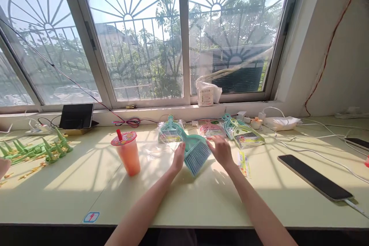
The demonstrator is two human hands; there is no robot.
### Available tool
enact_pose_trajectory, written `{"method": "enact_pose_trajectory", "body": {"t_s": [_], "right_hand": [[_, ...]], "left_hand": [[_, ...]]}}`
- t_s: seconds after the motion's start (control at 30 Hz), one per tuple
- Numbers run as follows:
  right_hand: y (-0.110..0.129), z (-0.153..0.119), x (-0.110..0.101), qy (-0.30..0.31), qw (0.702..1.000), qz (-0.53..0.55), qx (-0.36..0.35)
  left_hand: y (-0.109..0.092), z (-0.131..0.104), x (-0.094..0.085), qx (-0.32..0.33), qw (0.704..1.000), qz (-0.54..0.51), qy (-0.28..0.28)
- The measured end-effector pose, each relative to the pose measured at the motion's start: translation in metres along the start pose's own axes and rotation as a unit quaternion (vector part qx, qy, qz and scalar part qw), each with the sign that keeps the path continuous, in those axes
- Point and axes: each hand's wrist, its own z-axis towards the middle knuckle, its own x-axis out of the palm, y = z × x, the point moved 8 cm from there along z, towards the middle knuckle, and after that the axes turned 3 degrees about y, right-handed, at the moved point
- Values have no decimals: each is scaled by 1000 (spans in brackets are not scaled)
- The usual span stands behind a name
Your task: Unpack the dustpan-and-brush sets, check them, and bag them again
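Observation:
Above the table in front of me, a small teal dustpan (188, 143) and a brush with blue-grey bristles (198, 158) are nested together, tilted, bristles toward me. My left hand (179, 157) is closed on the set's left edge. At the upper right edge, my right hand (221, 150) pinches the rim between thumb and fingers. A yellow printed card (243, 164) lies by my right wrist. Behind are bagged sets: a teal one (170, 128), a pink one (211, 127) and a yellow-green one (246, 136), with another teal handle (227, 121) beside it.
An orange drink cup (128, 155) with a red straw stands left of my hands. To the right lies a phone (315, 177) with a white cable. Green spiky plastic pieces (43, 148) are at far left, near another person's hand (4, 167). A black tablet (76, 116) leans by the window.

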Motion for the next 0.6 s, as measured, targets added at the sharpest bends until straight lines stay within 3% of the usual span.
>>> {"method": "enact_pose_trajectory", "body": {"t_s": [0.07,0.17,0.37,0.43,0.5,0.57,0.6], "right_hand": [[52,1,17,59,995,0,-83],[76,3,29,100,994,9,-41],[49,23,45,123,967,189,116],[35,29,48,122,935,287,168],[18,35,45,118,884,400,212],[1,42,33,118,842,479,220],[-9,46,24,128,838,487,209]], "left_hand": [[-10,-8,6,17,998,53,-17],[-19,-14,11,19,995,96,-19],[-19,-5,3,10,986,165,-1],[-13,2,-6,-11,985,173,-8],[-5,8,-20,-46,981,188,-32],[1,12,-32,-82,969,230,-37],[4,13,-35,-99,961,258,-22]]}}
